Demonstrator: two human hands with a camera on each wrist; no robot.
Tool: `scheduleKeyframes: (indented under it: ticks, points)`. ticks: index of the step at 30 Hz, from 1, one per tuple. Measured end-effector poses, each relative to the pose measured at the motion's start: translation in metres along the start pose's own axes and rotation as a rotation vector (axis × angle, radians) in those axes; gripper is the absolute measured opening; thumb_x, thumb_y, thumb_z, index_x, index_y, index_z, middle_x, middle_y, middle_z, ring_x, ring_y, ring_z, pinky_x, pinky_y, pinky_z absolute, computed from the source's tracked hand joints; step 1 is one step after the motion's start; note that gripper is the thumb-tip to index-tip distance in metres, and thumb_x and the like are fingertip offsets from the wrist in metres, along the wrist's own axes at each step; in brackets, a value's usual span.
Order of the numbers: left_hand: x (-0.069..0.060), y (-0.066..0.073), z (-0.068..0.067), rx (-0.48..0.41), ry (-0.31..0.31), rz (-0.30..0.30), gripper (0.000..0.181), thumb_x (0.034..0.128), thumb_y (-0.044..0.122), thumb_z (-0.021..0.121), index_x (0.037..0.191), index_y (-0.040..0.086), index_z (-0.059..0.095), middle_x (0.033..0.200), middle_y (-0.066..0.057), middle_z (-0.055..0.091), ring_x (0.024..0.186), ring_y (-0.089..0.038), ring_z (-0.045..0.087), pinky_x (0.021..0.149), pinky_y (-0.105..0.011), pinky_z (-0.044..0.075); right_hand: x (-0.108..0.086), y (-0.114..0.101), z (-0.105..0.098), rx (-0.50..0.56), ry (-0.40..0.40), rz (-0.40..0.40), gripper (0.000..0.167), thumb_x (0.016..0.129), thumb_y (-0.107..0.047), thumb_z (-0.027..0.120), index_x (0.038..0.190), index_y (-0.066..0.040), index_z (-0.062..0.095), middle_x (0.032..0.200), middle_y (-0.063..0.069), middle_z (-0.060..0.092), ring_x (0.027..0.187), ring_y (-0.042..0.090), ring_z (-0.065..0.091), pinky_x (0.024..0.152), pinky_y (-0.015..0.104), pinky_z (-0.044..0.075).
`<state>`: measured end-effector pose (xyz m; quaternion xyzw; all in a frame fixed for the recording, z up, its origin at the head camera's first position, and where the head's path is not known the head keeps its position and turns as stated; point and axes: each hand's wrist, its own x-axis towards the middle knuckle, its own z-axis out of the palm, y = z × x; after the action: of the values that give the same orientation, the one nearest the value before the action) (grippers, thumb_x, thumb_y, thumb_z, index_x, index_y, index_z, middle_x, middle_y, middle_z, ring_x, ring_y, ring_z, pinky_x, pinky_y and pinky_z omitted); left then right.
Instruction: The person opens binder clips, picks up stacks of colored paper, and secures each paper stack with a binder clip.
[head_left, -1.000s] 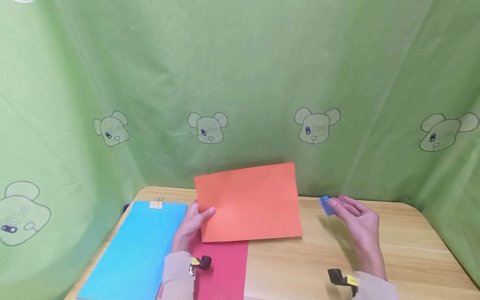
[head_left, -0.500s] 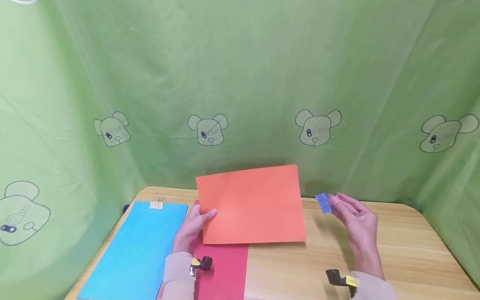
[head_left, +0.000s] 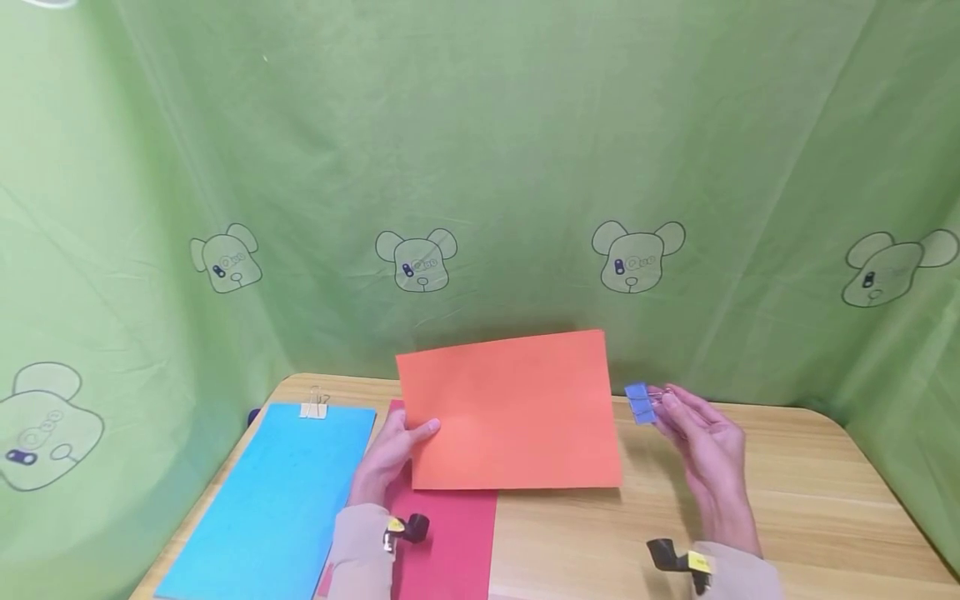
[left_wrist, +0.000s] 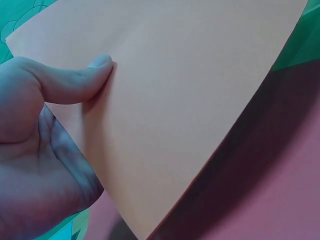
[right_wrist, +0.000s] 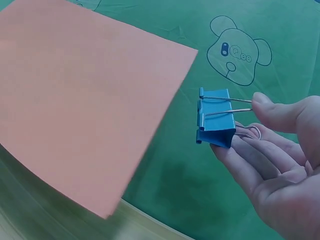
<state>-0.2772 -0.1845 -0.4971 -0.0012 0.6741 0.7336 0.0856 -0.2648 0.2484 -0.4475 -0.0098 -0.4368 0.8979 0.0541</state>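
Orange paper (head_left: pixel 517 412) is held up off the table by my left hand (head_left: pixel 393 450), its thumb on the front face near the left edge and its other fingers behind, hidden. In the left wrist view the thumb (left_wrist: pixel 75 82) presses on the sheet's face. My right hand (head_left: pixel 705 433) holds a blue binder clip (right_wrist: pixel 216 117) between thumb and fingers by its wire handles. The clip's mouth points left, toward the paper's right edge, with a gap between them. Whether the orange paper is one sheet or several, I cannot tell.
A blue sheet or stack (head_left: pixel 270 500) with a white binder clip (head_left: pixel 313 410) on its far edge lies at the table's left. Red paper (head_left: pixel 450 542) lies beside it, partly under my left arm. A green curtain (head_left: pixel 517 150) stands behind the wooden table (head_left: pixel 810 492).
My right hand has moved slightly left with the binder clip and turned it, so its wire handles now show. The orange paper has shifted a little to the right in my left hand.
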Motion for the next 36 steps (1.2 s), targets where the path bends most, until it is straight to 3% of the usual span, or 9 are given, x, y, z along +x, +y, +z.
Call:
scheduleKeyframes:
  ticks: [5,17,29,36]
  points:
    - [0.002,-0.001,0.002,-0.018,-0.036,0.019,0.028,0.0975,0.006,0.067,0.122,-0.004,0.059,0.096,-0.008,0.074,0.085,-0.022,0.073,0.076,-0.040,0.060,0.000,0.001,0.002,0.029,-0.013,0.008,0.021,0.095,0.004,0.068,0.115,0.000,0.074,0.106,0.015,0.076,0.090,0.019,0.076,0.083,0.030,0.057]
    - [0.005,-0.004,0.004,-0.038,-0.058,0.012,0.029,0.0977,0.006,0.067,0.124,-0.005,0.059,0.098,-0.009,0.075,0.089,-0.021,0.074,0.080,-0.038,0.060,0.000,0.006,0.009,0.056,-0.005,0.057,0.016,0.097,0.002,0.067,0.107,-0.003,0.077,0.100,0.014,0.076,0.083,0.017,0.076,0.078,0.028,0.059]
    - [0.005,-0.003,0.009,0.005,-0.012,-0.011,0.036,0.0967,0.011,0.070,0.125,-0.005,0.055,0.097,-0.009,0.073,0.086,-0.022,0.072,0.078,-0.038,0.059,0.005,0.012,0.016,0.081,-0.014,0.076,0.015,0.098,0.001,0.066,0.107,-0.002,0.077,0.100,0.015,0.076,0.086,0.019,0.077,0.081,0.030,0.058]
    - [0.007,-0.003,0.012,0.009,-0.034,-0.003,0.035,0.0975,0.013,0.070,0.124,-0.005,0.057,0.100,-0.011,0.073,0.089,-0.024,0.073,0.080,-0.038,0.060,0.010,0.013,0.018,0.054,-0.018,0.092,0.015,0.097,-0.001,0.067,0.108,-0.003,0.077,0.101,0.013,0.077,0.086,0.018,0.076,0.081,0.029,0.058]
